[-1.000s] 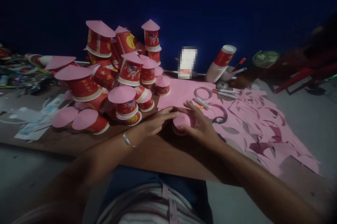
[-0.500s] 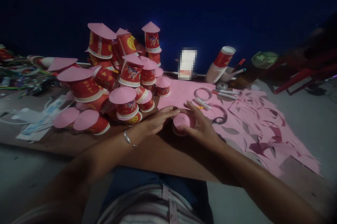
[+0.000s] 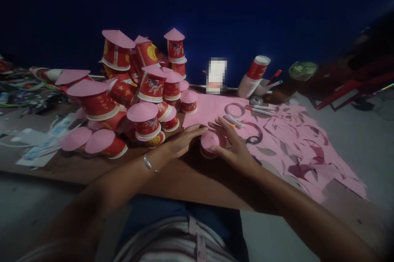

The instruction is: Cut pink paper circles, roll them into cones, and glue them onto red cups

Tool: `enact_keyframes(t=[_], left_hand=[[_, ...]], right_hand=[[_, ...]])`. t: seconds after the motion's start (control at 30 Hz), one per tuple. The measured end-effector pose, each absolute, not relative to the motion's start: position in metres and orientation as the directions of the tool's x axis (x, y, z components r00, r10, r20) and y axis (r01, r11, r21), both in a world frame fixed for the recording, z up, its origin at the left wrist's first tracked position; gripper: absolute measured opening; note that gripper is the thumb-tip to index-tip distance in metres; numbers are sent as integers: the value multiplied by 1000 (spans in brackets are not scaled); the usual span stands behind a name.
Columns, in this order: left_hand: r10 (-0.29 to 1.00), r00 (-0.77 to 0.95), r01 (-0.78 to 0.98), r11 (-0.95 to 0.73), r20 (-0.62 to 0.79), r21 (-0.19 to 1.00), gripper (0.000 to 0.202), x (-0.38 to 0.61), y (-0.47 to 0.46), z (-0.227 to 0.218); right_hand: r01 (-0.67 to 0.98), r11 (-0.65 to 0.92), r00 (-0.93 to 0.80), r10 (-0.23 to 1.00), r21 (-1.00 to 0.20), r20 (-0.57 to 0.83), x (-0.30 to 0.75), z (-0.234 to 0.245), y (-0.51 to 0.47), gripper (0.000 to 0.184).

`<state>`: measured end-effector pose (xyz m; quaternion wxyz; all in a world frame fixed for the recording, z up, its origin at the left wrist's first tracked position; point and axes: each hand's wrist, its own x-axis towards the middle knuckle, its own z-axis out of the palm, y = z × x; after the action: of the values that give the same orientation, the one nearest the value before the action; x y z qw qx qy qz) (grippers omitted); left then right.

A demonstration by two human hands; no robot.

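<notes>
A red paper cup with a pink paper cone [image 3: 210, 140] on top stands upright on the brown table between my hands. On its left is my left hand [image 3: 188, 139], fingers stretched out and close to the cone; its thumb is hidden. My right hand [image 3: 235, 145] spreads its fingers around the far right side, and its thumb rests at the cone's edge. Just behind lie a white glue stick [image 3: 234, 121] and a roll of tape [image 3: 255, 135] on pink paper [image 3: 209, 108].
Many cone-topped red cups [image 3: 143, 119] are stacked at left. Cut pink scraps [image 3: 308, 147] cover the right side. A stack of paper cups [image 3: 255, 75] leans at the back, near markers [image 3: 261, 110] and a pixelated white rectangle [image 3: 216, 75]. A power strip [image 3: 35, 135] lies far left.
The fingertips of my two hands have drawn slightly apart above the cone. The cup stays in its place between them. The view has shifted a little.
</notes>
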<state>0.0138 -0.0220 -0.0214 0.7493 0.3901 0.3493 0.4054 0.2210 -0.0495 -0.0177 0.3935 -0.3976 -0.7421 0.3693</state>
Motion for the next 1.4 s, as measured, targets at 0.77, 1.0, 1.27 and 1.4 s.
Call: enact_keyframes(t=[0.77,1.0,1.27,1.4], left_hand=[[852,451,-305,426,-265,852,36,12,-22,-25],[855,442,-313,431,-271,846,35,11,-22,-21],[842,446,-298,459,-303,837,40,7,-23,-19],[840,451,-304,462,-302,833,40,6,-23,-17]], right_hand=[[92,152,-236,963,-984,127,216,-35,-44,66],[69,127,-217,970,-989,110,217,-29,-45,68],[99,153,-279,953,-983,121,221,-30,-52,69],[108,160,-296,947,-981,122,221,-31,-53,69]])
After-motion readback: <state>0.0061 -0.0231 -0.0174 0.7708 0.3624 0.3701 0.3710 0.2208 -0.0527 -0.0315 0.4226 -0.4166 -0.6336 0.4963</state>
